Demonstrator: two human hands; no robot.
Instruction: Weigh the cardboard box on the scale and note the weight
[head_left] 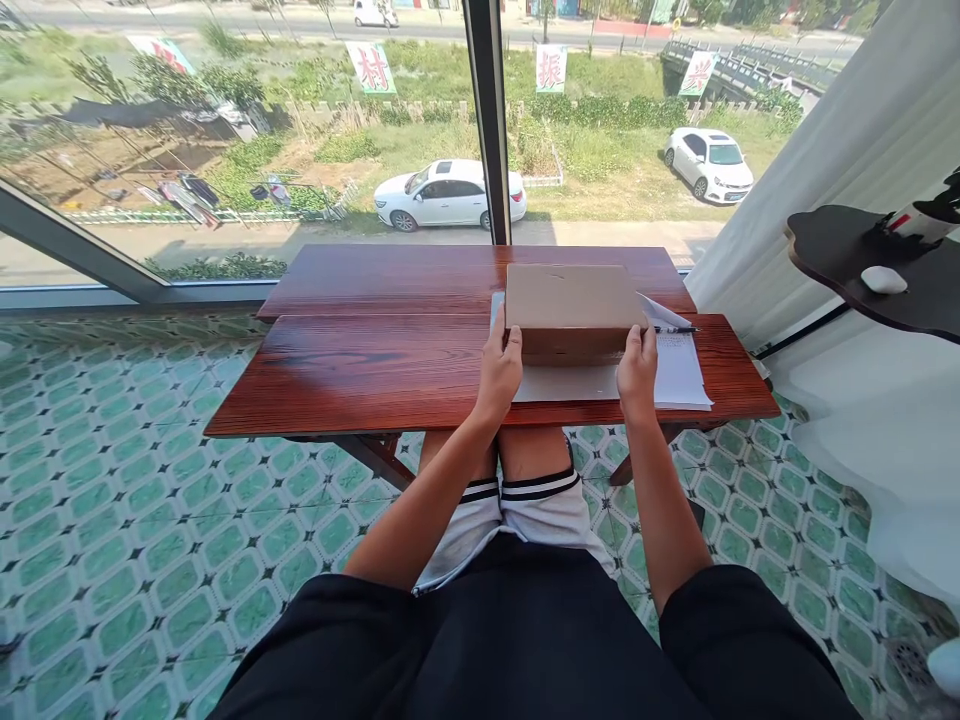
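Holding the flat brown cardboard box [574,305] from both sides, the person sits in front of the long red-brown wooden table [390,370]. The left hand [499,368] presses on the left near corner of the box, with the thumb up on the side wall and the fingers curled narrow under it. The right hand [637,367] does the same on the right near corner. Both hands are closed on the box, so it is gripped evenly and kept level, and I judge that this two-sided hold is chosen because the box is wide and low.

The box stands between the hands, a little beyond the fingertips, and its lid is shut, so what is inside cannot be told. Under the box and toward the wrists lies a grey sheet of card or paper [570,382], which the box partly covers. To the right of the right hand, white printed paper sheets [679,365] stick out from under the box, and a dark pen [675,329] lies on them just beyond the right thumb, perhaps put there so it does not roll off.

Far to the right of the right hand, well apart, a dark curved shelf [847,255] carries a white oval mouse-like object [883,279]. Beyond both hands the large window [247,140] shows parked white cars [446,195] outside
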